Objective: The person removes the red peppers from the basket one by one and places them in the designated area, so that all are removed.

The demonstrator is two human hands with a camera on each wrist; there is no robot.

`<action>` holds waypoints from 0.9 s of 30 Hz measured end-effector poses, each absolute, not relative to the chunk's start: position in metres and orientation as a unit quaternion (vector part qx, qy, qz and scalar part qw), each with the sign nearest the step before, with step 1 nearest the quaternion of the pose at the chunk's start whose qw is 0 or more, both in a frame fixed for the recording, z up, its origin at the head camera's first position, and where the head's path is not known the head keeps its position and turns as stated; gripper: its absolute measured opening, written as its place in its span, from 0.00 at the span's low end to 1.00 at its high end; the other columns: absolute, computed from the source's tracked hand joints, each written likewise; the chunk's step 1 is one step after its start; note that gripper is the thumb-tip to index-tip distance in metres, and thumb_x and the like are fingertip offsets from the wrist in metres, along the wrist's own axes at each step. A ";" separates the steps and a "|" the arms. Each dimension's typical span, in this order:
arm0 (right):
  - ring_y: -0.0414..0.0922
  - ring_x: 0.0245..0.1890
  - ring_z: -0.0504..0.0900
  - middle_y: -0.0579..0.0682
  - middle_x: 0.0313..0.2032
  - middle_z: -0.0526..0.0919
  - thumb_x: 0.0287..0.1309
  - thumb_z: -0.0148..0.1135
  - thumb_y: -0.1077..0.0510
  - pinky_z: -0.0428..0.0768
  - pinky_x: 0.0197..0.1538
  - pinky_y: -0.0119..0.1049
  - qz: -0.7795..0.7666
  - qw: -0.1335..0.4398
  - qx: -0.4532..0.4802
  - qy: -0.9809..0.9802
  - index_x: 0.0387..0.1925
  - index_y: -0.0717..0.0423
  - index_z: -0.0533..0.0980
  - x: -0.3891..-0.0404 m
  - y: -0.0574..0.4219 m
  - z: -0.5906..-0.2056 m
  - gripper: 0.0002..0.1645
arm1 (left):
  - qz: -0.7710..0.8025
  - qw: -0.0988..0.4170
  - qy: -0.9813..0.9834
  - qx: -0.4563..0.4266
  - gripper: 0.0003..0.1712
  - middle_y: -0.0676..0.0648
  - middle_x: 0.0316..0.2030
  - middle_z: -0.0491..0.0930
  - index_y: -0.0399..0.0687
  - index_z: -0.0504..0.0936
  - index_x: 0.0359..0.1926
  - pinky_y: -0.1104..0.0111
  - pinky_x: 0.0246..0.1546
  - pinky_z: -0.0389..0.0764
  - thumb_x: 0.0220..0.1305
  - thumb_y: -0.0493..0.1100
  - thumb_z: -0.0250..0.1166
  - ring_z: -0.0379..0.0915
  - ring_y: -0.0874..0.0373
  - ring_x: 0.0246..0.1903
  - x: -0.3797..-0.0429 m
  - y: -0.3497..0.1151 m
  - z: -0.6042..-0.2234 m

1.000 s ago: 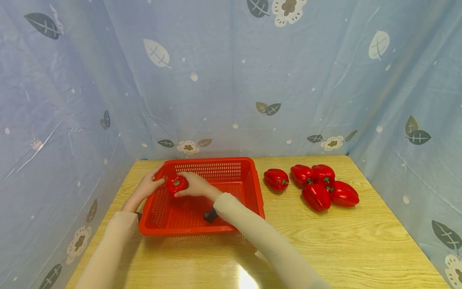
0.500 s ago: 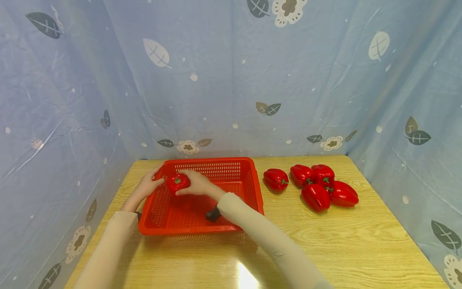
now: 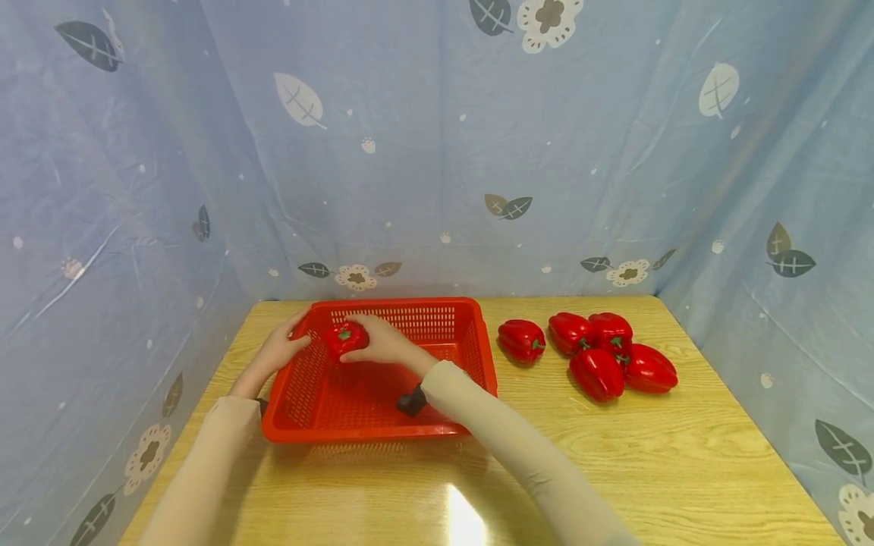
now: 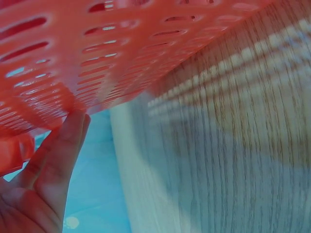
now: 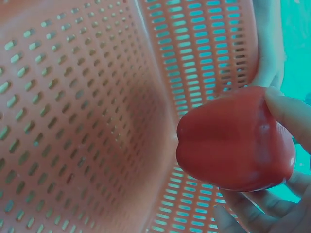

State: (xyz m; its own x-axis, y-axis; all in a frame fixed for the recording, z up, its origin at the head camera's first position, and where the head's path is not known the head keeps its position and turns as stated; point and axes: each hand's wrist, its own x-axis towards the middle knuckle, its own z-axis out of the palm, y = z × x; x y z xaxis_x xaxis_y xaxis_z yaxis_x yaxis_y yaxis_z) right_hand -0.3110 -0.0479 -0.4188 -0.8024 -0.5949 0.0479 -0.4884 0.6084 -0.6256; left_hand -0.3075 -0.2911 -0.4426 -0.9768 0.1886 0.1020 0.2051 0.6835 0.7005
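Observation:
My right hand (image 3: 389, 346) holds a red bell pepper (image 3: 339, 341) over the left part of a red plastic basket (image 3: 362, 435). In the right wrist view, thumb and fingers clasp the stem end of the pepper (image 5: 228, 141), and its blunt end points toward the basket floor. My left hand (image 3: 275, 350) grips the basket's left rim near the back corner. From the left wrist, the fingers (image 4: 63, 155) touch the outside of the slotted basket wall (image 4: 121, 63). Apart from a dark wrist device, I see nothing else inside the basket.
On the wooden table (image 3: 655, 455), a single bell pepper (image 3: 522, 340) lies just right of the basket. Several more cluster farther right, including a front bell pepper (image 3: 597, 374). A blue patterned curtain (image 3: 437, 152) encloses the back and both sides.
My right hand has shifted a little right and toward the back, carrying the bell pepper with it. The left hand and basket stay nearly still.

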 end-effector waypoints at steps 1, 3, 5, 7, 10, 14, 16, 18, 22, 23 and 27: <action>0.44 0.62 0.67 0.48 0.63 0.68 0.46 0.68 0.41 0.68 0.62 0.39 -0.325 0.083 -0.304 0.892 0.67 0.49 0.60 -0.311 -0.047 -0.417 0.48 | -0.382 0.011 -0.918 -0.106 0.37 0.28 0.62 0.61 0.40 0.52 0.70 0.50 0.47 0.73 0.62 0.35 0.54 0.71 0.39 0.47 -0.307 -0.291 -0.443; 0.44 0.62 0.67 0.47 0.63 0.67 0.46 0.68 0.41 0.68 0.61 0.39 -0.325 0.082 -0.305 0.891 0.67 0.48 0.60 -0.311 -0.045 -0.415 0.48 | -0.381 0.010 -0.919 -0.104 0.37 0.28 0.62 0.61 0.40 0.52 0.70 0.50 0.47 0.73 0.62 0.36 0.54 0.71 0.39 0.47 -0.307 -0.291 -0.443; 0.44 0.61 0.67 0.47 0.63 0.68 0.47 0.68 0.41 0.69 0.61 0.40 -0.325 0.082 -0.308 0.891 0.67 0.48 0.60 -0.311 -0.043 -0.411 0.48 | -0.382 0.009 -0.918 -0.103 0.37 0.28 0.63 0.60 0.40 0.51 0.71 0.50 0.47 0.73 0.62 0.36 0.54 0.70 0.38 0.48 -0.307 -0.291 -0.443; 0.44 0.61 0.68 0.48 0.62 0.68 0.47 0.68 0.41 0.69 0.60 0.39 -0.323 0.081 -0.311 0.890 0.67 0.48 0.60 -0.310 -0.042 -0.409 0.48 | -0.382 0.009 -0.918 -0.103 0.37 0.28 0.63 0.60 0.40 0.51 0.71 0.49 0.48 0.72 0.62 0.36 0.54 0.70 0.38 0.48 -0.307 -0.291 -0.443; 0.44 0.61 0.67 0.48 0.62 0.68 0.47 0.67 0.40 0.69 0.61 0.39 -0.322 0.078 -0.315 0.889 0.67 0.48 0.60 -0.310 -0.039 -0.406 0.48 | -0.382 0.009 -0.918 -0.105 0.37 0.28 0.63 0.59 0.40 0.51 0.71 0.49 0.48 0.72 0.62 0.36 0.54 0.70 0.38 0.49 -0.307 -0.292 -0.443; 0.45 0.62 0.66 0.48 0.63 0.67 0.46 0.68 0.40 0.68 0.62 0.41 -0.322 0.073 -0.317 0.889 0.67 0.48 0.60 -0.309 -0.036 -0.402 0.48 | -0.382 0.008 -0.918 -0.106 0.37 0.28 0.63 0.59 0.41 0.51 0.71 0.49 0.49 0.71 0.63 0.36 0.54 0.69 0.37 0.50 -0.307 -0.292 -0.444; 0.45 0.62 0.66 0.49 0.64 0.66 0.47 0.68 0.40 0.68 0.62 0.41 -0.321 0.072 -0.319 0.889 0.68 0.48 0.59 -0.308 -0.034 -0.400 0.49 | -0.383 0.009 -0.917 -0.107 0.37 0.27 0.63 0.60 0.42 0.50 0.71 0.49 0.48 0.72 0.63 0.36 0.54 0.70 0.38 0.49 -0.306 -0.292 -0.444; 0.45 0.62 0.66 0.49 0.64 0.66 0.47 0.67 0.40 0.68 0.62 0.41 -0.322 0.070 -0.321 0.888 0.68 0.48 0.59 -0.308 -0.033 -0.398 0.49 | -0.385 0.008 -0.917 -0.106 0.38 0.27 0.63 0.60 0.43 0.50 0.71 0.50 0.48 0.72 0.63 0.36 0.54 0.70 0.39 0.47 -0.306 -0.292 -0.445; 0.45 0.62 0.66 0.48 0.64 0.66 0.47 0.67 0.41 0.68 0.62 0.41 -0.328 0.059 -0.325 0.885 0.68 0.48 0.58 -0.308 -0.030 -0.393 0.49 | -0.387 0.010 -0.916 -0.107 0.38 0.27 0.62 0.61 0.43 0.50 0.71 0.50 0.48 0.71 0.62 0.36 0.54 0.69 0.40 0.47 -0.305 -0.292 -0.444; 0.45 0.63 0.65 0.47 0.65 0.65 0.47 0.67 0.40 0.67 0.62 0.41 -0.330 0.055 -0.324 0.885 0.68 0.48 0.58 -0.308 -0.029 -0.392 0.49 | -0.386 0.009 -0.916 -0.107 0.38 0.27 0.62 0.61 0.43 0.50 0.71 0.50 0.48 0.71 0.62 0.36 0.54 0.69 0.40 0.47 -0.305 -0.292 -0.444; 0.45 0.64 0.64 0.47 0.66 0.64 0.47 0.68 0.41 0.66 0.63 0.43 -0.341 0.053 -0.320 0.882 0.68 0.47 0.58 -0.306 -0.026 -0.388 0.49 | -0.388 0.011 -0.915 -0.112 0.38 0.27 0.62 0.60 0.43 0.50 0.71 0.48 0.50 0.69 0.62 0.36 0.54 0.68 0.39 0.49 -0.305 -0.292 -0.444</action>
